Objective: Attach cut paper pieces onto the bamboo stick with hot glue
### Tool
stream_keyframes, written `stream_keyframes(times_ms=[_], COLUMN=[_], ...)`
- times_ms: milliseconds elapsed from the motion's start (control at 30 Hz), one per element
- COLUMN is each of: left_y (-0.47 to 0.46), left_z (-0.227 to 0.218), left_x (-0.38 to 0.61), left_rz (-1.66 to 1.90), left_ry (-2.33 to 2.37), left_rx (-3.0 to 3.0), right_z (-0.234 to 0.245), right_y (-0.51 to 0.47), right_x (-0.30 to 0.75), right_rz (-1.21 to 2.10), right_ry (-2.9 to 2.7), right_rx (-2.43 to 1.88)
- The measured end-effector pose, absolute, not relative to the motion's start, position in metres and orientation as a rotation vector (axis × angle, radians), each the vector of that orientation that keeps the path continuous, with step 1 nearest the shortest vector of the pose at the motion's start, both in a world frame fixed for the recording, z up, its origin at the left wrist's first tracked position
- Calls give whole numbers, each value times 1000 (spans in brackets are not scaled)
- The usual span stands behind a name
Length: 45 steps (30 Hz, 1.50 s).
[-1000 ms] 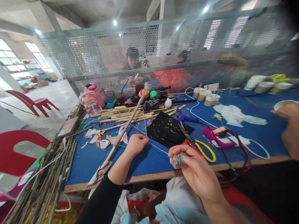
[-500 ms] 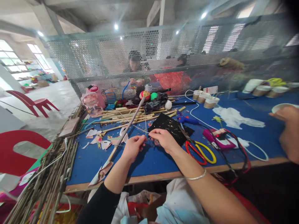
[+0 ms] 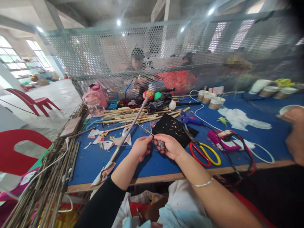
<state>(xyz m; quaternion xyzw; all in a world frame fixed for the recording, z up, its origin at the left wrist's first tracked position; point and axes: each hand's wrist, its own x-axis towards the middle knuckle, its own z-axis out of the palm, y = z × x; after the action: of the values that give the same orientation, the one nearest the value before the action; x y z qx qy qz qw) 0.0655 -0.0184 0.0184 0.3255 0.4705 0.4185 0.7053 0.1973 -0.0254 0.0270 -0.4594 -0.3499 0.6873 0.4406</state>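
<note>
Above the blue tabletop [image 3: 140, 169], my left hand [image 3: 142, 148] and my right hand [image 3: 168, 145] work close together with their fingertips nearly touching. Thumb and fingers of my left hand pinch a thin strand [image 3: 144, 129], which runs up and away to the left; I cannot tell whether it is twine or a fine twig. A small grey ball of yarn [image 3: 161, 145] rests in the curled fingers of my right hand, whose thumb and forefinger pinch beside the strand. Left of my hands, a long wrapped stick [image 3: 133, 123] lies slanting across the table.
Red-and-yellow-handled scissors [image 3: 204, 153] lie on the right, near a black sheet [image 3: 169, 128] and a blue glue gun [image 3: 191, 121]. Cut sticks [image 3: 133, 116], balls and a pink bottle [image 3: 95, 101] line the back. Another person's hand [image 3: 295, 126] holds a cup at far right.
My right hand has turned slightly, so the grey yarn ball now shows clearly in its fingers. Both hands stay close together. The whole view has shifted a little.
</note>
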Motion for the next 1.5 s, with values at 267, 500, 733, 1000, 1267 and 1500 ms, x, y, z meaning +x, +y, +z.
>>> stream_keyframes(times_ms=[267,500,733,1000,1267,1500], left_y=[-13,-17,-16,-27,-57,-69], left_z=[23,15,4,23,38,46], left_x=[59,61,61,52,17,26], left_rz=[953,781,898,1204,1126,423], left_ry=[792,965,1166,1364,1983,1709], left_rx=[677,1021,1519,1599,1727,2184], right_z=[25,28,31,32,57,87], right_y=[-18,-14,-11,-13,6,71], right_x=[196,181,175,188,232,237], right_rz=[1809,1739,1730,1684,1515,1218], right_ry=[-411,-411,-306,-344,-412,-1018], right_rx=[-1143,-1137,-1128,-1127,-980,-1212])
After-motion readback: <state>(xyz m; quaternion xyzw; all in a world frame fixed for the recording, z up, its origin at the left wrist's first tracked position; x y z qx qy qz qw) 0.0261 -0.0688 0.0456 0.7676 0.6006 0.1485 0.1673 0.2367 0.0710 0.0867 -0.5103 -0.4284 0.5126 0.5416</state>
